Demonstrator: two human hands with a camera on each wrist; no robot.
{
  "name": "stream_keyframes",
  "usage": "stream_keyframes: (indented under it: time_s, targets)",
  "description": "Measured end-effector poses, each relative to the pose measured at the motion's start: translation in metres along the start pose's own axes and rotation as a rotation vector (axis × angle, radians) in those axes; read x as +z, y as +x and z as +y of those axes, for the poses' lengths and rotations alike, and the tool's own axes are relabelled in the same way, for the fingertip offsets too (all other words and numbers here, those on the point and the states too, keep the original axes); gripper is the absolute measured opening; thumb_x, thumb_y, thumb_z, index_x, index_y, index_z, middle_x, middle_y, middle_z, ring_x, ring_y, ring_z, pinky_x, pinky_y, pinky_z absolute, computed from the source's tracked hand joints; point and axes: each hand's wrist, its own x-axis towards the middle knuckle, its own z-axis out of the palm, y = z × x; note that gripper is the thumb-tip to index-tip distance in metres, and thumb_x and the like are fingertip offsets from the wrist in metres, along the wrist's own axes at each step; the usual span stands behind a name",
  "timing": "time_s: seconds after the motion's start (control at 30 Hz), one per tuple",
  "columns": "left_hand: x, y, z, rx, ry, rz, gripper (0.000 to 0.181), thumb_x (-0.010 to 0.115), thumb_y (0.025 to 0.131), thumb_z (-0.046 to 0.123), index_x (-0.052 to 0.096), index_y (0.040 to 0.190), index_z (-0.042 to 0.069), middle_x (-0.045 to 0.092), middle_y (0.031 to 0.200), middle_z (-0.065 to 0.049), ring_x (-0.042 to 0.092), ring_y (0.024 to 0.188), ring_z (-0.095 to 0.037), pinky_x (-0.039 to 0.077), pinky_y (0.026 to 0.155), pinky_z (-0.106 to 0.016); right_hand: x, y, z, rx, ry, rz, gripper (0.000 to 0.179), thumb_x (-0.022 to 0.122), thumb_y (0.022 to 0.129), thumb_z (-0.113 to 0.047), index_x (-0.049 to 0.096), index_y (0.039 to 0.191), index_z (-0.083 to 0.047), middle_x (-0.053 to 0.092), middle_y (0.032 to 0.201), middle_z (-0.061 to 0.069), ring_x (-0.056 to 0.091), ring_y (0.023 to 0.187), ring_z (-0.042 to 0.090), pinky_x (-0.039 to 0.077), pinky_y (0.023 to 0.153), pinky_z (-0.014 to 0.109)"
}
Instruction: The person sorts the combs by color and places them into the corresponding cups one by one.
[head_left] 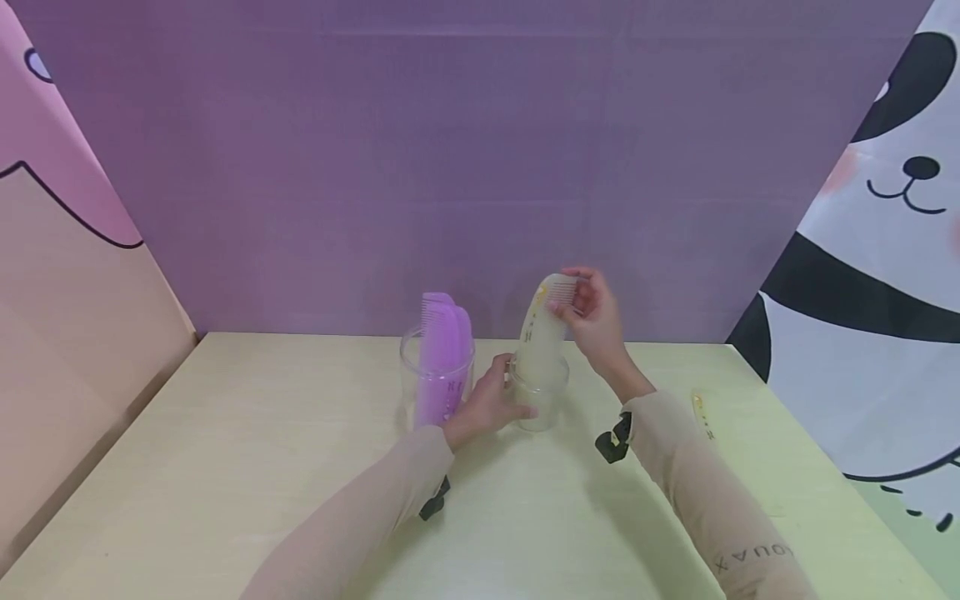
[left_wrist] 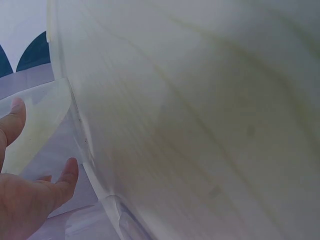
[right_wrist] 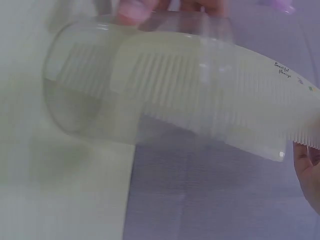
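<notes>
My left hand holds a clear cup, its thumb low at the front and its fingers at the far side. The right hand pinches a cream comb by its toothed edge near the top. This comb has yellow decoration and dark lettering, and its lower part overlaps the cup. In the right wrist view, cream comb teeth show through the cup wall, and a lettered cream comb extends past the rim. Only part of the left hand appears in its wrist view.
Left of the hands, another clear cup holds upright purple combs. A cream comb with yellow decoration lies on the table, beyond the right sleeve. A purple backdrop stands behind the table's far edge.
</notes>
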Motion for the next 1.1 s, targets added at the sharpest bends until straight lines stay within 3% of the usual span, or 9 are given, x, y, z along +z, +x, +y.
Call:
stream_keyframes:
  time_s: [0.27, 0.63, 1.1]
  targets:
    - [-0.001, 0.0, -0.001, 0.014, 0.012, 0.002, 0.09, 0.078, 0.071, 0.019, 0.022, 0.14, 0.008, 0.041, 0.138, -0.013, 0.045, 0.124, -0.029, 0.04, 0.103, -0.04, 0.002, -0.01, 0.013, 0.049, 0.009, 0.001, 0.047, 0.058, 0.079, 0.015, 0.043, 0.12, -0.004, 0.058, 0.102, -0.003, 0.059, 0.092, 0.007, 0.053, 0.075, 0.016]
    - [0.0, 0.001, -0.001, -0.007, -0.003, -0.007, 0.092, 0.078, 0.071, 0.019, 0.02, 0.142, 0.009, 0.037, 0.142, -0.012, 0.044, 0.126, -0.03, 0.039, 0.104, -0.041, 0.0, -0.015, 0.022, 0.101, -0.005, -0.028, 0.05, 0.057, 0.081, 0.011, 0.037, 0.125, 0.0, 0.052, 0.117, 0.021, 0.058, 0.093, 0.007, 0.052, 0.075, 0.016]
    - [0.001, 0.001, -0.003, 0.008, 0.011, -0.01, 0.09, 0.077, 0.072, 0.019, 0.021, 0.141, 0.009, 0.038, 0.141, -0.012, 0.043, 0.126, -0.028, 0.039, 0.105, -0.04, -0.001, -0.017, 0.016, 0.115, -0.137, -0.042, 0.052, 0.057, 0.081, 0.012, 0.039, 0.128, -0.001, 0.052, 0.115, 0.022, 0.055, 0.089, 0.008, 0.05, 0.071, 0.014]
